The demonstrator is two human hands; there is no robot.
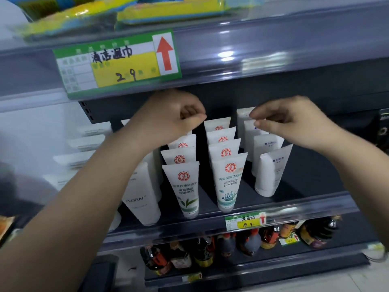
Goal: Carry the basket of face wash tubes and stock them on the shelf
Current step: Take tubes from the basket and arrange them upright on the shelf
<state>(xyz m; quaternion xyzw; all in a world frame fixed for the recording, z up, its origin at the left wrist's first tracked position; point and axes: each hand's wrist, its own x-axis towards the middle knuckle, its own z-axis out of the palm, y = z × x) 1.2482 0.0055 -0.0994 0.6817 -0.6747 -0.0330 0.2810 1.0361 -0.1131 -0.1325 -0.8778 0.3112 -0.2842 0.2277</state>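
Observation:
Several rows of white face wash tubes stand cap-down on the middle shelf (273, 204): a FLORAL row (141, 199), a green-leaf row (185, 186), a blue-print row (227, 178) and a plain white row (271, 169). My left hand (172, 116) hovers over the back of the green-leaf row, its fingers curled into a fist with nothing visible in it. My right hand (290, 123) reaches over the plain white row, and its fingertips pinch the crimped top of a rear tube (248, 127). Both hands are blurred. No basket is in view.
The upper shelf edge carries a green and yellow price tag (117, 62), with yellow packets (84, 15) above it. A smaller price tag (245, 222) hangs on the middle shelf edge. Dark sauce bottles (231, 247) fill the shelf below. A blurred dark shape (12, 186) sits at far left.

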